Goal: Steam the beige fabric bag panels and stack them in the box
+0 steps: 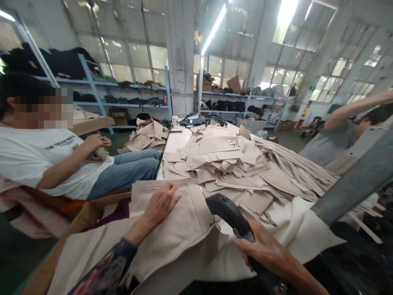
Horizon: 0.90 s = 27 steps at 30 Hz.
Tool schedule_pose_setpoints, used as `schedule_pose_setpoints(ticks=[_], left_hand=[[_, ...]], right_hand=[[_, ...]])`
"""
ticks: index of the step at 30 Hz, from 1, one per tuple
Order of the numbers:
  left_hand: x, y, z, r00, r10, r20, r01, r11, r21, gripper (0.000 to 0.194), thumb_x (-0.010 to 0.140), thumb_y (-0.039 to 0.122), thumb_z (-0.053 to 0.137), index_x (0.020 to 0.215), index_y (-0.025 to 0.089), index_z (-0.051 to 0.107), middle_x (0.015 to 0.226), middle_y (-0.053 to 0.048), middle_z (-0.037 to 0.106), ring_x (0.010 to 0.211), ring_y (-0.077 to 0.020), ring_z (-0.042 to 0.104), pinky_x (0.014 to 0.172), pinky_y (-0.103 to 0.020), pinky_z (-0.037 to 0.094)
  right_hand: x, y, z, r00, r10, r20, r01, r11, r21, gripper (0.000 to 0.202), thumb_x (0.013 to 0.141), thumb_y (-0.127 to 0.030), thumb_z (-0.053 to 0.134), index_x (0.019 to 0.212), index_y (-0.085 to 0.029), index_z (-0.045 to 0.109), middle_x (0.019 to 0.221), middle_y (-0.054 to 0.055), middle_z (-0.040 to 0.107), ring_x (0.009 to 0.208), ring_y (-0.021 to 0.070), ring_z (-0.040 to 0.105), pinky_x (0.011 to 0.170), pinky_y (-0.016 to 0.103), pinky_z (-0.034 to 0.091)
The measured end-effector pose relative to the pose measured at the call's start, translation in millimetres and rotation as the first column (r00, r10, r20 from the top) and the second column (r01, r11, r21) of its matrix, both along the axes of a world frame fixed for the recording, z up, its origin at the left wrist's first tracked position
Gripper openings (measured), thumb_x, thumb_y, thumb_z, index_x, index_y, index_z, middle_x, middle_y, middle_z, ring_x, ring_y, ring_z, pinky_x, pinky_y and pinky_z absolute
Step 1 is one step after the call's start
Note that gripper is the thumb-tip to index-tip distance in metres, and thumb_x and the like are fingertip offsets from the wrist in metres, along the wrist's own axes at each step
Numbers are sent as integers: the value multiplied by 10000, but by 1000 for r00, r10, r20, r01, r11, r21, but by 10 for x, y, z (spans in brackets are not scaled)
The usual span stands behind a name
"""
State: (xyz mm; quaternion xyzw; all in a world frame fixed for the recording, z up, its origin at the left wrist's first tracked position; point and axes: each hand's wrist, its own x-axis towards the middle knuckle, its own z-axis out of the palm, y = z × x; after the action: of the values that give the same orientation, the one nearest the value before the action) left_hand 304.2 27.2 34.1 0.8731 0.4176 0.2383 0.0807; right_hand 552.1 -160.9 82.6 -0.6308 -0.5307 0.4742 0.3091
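Observation:
My left hand rests on the upper part of a beige fabric panel. Its fingers are curled together, and whatever may be between them is hidden. My right hand is wrapped round the grip of a black curved hand tool. The tool's broad head points left, just above the panel's right edge. Under and beside this panel lie more beige pieces, hanging over the near side. A white cloth is spread to the right of the tool.
A heap of beige cut pieces with small metal clasps covers the table beyond. Long strips trail to the right. A seated person is at left, another at right behind a grey metal post. A cardboard box stands lower left.

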Motion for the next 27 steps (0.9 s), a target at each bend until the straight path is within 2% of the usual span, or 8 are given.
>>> schedule_pose_setpoints(ticks=[4,7,9,13,17,21,24,27], left_hand=[[35,650,41,994,34,106,-14,982,-190,226,698,259,558,872,125,612,935,-120,618,988,-270,546,850,-365,427],[61,697,-43,993,-12,117,51,940,-338,202,725,310,508,623,143,558,607,-23,549,651,-180,548,600,-254,421],[57,549,-67,974,-19,225,132,855,-501,250,763,349,475,679,134,572,589,-3,541,555,-138,507,512,-222,377],[48,99,34,832,205,515,359,509,-782,348,701,395,624,891,104,607,667,-19,611,533,-118,525,500,-210,386],[106,-423,110,755,289,589,466,395,-792,366,678,372,689,914,99,631,683,-33,641,546,-119,552,508,-205,392],[213,-1056,-63,709,336,620,549,289,-784,376,657,428,705,821,94,645,653,-47,643,528,-120,541,505,-216,389],[181,-1375,-101,649,478,592,517,293,-804,367,620,435,713,767,108,634,602,-32,621,501,-119,522,492,-230,391],[-61,-1351,233,606,608,513,289,432,-854,344,572,381,717,772,122,611,598,-22,621,513,-137,535,510,-265,438]], right_hand=[[-13,-30,0,997,-49,67,54,996,-67,123,773,-220,495,886,-182,467,470,-61,517,399,96,494,382,172,404],[2,-48,9,993,-54,108,64,994,-86,130,764,-224,511,878,-179,470,482,-59,517,415,97,504,388,168,400],[4,-47,10,996,-26,90,34,995,-89,124,770,-226,511,876,-173,475,493,-58,522,417,95,507,394,171,412],[-75,-24,-3,999,32,7,-32,998,-47,111,790,-221,495,888,-170,482,517,-55,534,425,92,511,388,168,414],[-247,-26,-6,995,99,-31,-98,995,28,136,769,-187,509,902,-172,485,527,-59,528,423,89,513,384,163,406],[-307,-90,0,999,39,-19,-36,992,122,108,773,-200,511,875,-182,482,566,-52,535,443,97,538,394,174,427],[-177,-206,16,998,-57,-2,57,986,154,85,773,-213,519,820,-189,451,537,-55,535,431,99,533,399,181,437],[34,-420,44,998,-61,8,59,990,131,113,781,-247,537,799,-190,441,500,-54,542,414,106,528,392,187,428]])
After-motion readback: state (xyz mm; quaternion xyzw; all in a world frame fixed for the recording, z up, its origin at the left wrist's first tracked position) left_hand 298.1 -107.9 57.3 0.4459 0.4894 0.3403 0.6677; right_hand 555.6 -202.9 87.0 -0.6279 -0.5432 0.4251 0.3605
